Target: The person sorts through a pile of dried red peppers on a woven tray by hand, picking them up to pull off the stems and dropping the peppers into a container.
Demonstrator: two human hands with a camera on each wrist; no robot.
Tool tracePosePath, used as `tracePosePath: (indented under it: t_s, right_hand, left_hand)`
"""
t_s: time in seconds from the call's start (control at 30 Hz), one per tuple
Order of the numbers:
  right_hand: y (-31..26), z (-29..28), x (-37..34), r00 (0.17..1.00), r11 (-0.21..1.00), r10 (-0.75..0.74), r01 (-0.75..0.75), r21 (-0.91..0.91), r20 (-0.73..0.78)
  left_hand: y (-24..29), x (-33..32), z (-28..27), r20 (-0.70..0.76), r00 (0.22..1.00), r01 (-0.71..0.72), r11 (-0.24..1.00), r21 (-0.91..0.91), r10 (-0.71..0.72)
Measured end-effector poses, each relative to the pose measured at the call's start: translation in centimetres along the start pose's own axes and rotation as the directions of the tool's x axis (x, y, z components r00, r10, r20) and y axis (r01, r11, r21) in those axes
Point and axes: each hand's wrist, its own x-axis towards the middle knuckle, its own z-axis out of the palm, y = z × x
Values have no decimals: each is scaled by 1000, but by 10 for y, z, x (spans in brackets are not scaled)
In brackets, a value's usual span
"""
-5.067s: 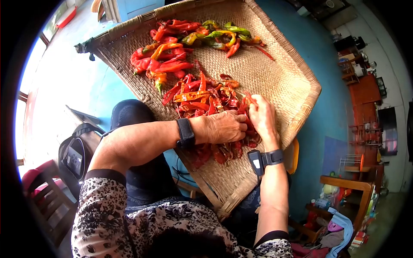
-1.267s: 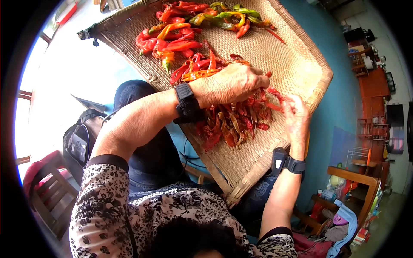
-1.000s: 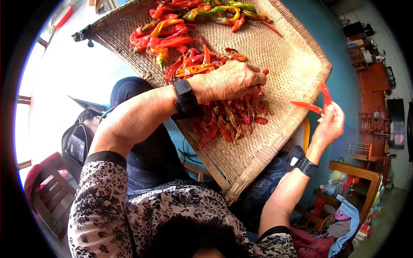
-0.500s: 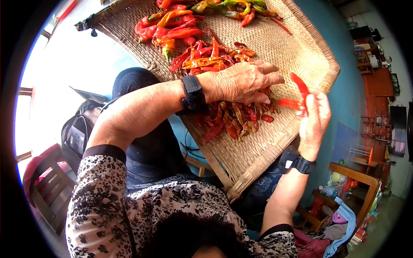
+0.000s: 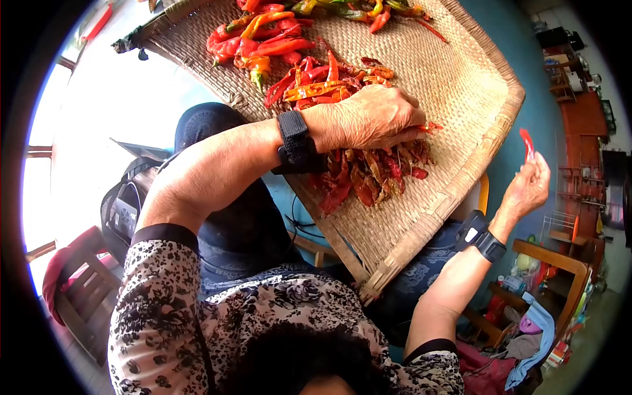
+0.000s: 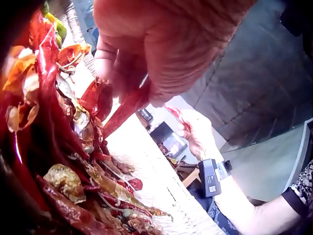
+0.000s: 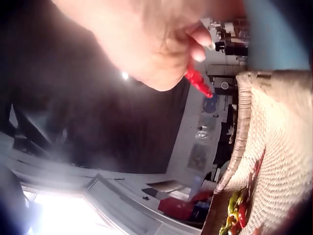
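My left hand [image 5: 372, 118] reaches over the pile of dried red chili peppers [image 5: 365, 174] on a woven tray. In the left wrist view its fingers and thumb pinch a red chili pepper [image 6: 124, 111], whose end also shows beyond the fingertips in the head view. Out past the tray's right edge, my right hand [image 5: 528, 187] holds another red chili pepper [image 5: 526, 143], which sticks up from the fingers. The same red pepper [image 7: 198, 83] pokes out of the right hand in its wrist view. Part of the pile lies hidden under the left hand.
The woven tray [image 5: 471, 99] rests tilted across the lap. Fresher red peppers [image 5: 263, 43] and green-yellow peppers [image 5: 359, 10] lie at its far end. A slatted chair [image 5: 85, 289] stands at left, and a wooden-framed seat [image 5: 553, 263] heaped with cloths at right.
The right hand has gone from the pile out past the tray's right edge with a red pepper. The left hand, spread half a second ago, now pinches a pepper over the pile.
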Motion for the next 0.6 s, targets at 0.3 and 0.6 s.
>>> tracePosePath:
  t_s: [0.3,0.6]
  right_hand:
    - [-51,26,-34,845,980,-197,185,73,497]
    - [-70,77,-72,313,852,-423,457,256,850]
  left_hand:
    - [-2,3,3,-105,994,-15,995,-98,4]
    - [-7,5,-13,-289,956,35,998,-45,-47]
